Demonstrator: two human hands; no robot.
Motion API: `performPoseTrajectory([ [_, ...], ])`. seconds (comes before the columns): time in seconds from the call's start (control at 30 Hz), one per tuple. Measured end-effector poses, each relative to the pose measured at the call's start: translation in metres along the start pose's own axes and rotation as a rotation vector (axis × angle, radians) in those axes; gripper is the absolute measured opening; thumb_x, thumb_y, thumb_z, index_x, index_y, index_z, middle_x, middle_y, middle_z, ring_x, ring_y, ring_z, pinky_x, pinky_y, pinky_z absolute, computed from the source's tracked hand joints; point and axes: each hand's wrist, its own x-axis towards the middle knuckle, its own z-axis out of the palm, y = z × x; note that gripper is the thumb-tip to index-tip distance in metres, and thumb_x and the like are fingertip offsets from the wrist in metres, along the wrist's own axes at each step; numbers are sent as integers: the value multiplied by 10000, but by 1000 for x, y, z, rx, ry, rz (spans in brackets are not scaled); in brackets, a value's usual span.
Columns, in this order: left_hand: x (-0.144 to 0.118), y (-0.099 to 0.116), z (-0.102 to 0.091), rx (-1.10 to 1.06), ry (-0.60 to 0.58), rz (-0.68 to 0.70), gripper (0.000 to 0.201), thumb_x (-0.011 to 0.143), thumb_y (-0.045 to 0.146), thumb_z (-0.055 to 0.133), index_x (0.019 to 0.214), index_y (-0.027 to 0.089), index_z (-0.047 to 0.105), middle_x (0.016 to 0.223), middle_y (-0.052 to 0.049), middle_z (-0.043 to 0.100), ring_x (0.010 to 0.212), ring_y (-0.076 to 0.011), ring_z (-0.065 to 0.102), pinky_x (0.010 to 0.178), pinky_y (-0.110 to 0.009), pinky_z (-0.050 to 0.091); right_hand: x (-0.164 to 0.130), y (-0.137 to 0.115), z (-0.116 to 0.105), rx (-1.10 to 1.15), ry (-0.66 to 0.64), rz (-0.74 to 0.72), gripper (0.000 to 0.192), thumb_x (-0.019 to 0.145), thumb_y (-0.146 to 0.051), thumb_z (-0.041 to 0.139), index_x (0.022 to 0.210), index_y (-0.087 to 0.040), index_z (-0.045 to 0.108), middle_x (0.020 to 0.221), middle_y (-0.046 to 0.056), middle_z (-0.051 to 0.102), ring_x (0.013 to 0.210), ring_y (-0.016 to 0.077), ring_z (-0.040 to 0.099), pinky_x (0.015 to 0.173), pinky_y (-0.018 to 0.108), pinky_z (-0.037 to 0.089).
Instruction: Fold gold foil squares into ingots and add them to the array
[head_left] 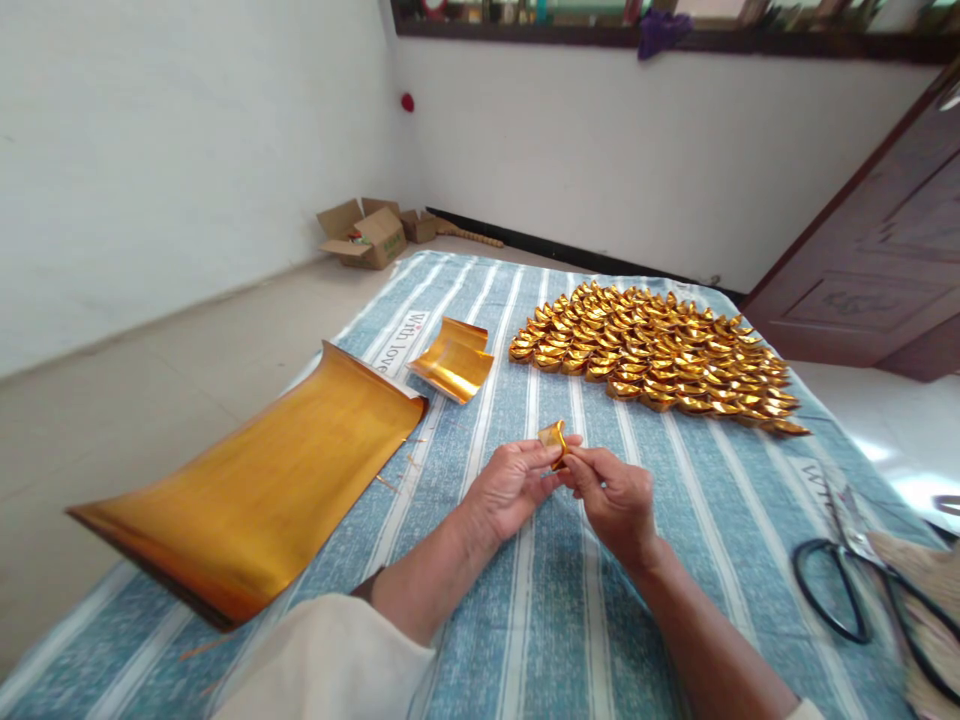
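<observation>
Between my two hands, over the middle of the table, is a small piece of gold foil paper (553, 436), partly rolled or folded. My left hand (514, 484) pinches it from the left with thumb and fingers. From the right, the thumb and fingers of my right hand (611, 497) grip its near end. Beyond them lie curved cut pieces of gold foil paper (454, 362). A big stack of gold foil sheets (262, 480) with curling edges rests on the left. Many folded gold paper ingots (660, 350) stand in packed rows at the far right.
Black-handled scissors (832, 590) lie at the right edge beside a tan cloth (911, 570). A blue striped tablecloth (495, 600) covers the table. Open cardboard boxes (367, 235) sit on the floor near the far wall, and a wooden door (862, 240) stands at right.
</observation>
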Motion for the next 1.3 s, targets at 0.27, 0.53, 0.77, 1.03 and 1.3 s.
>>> performPoseTrajectory([
  [0.27,2,-1,-3,9,31,6,113,746,93,681,848,65,720,890,-123,700,797,-156,646,744,-223,500,1,2,-1,20,-45,9,281,916,-371,474,877,-209,700,648,8,693,477,123,617,525,225,510],
  [0.53,2,0,-2,23,67,0,86,739,84,685,815,69,721,886,-115,700,796,-151,650,732,-217,512,0,4,-1,32,-20,-16,262,915,-354,488,907,-206,704,739,24,724,493,119,626,529,223,515],
  [0.77,2,3,1,-84,174,-17,103,803,66,608,793,76,710,853,-88,688,729,-133,641,650,-224,541,0,11,-2,-31,-28,-55,268,927,-336,476,984,-197,698,755,34,728,529,129,644,565,236,527],
  [1.03,5,6,-3,-191,200,-64,166,880,79,531,864,69,696,865,-102,692,745,-139,649,626,-211,541,0,16,-2,-98,-100,-171,254,939,-290,471,1001,-197,699,877,60,745,735,171,707,657,253,549],
  [1.3,5,5,-3,-170,167,-17,200,878,49,510,825,55,702,802,-84,680,693,-124,630,611,-217,529,-3,15,1,-54,-98,-168,350,946,-277,438,1254,-179,573,1002,88,731,771,176,717,661,260,574],
])
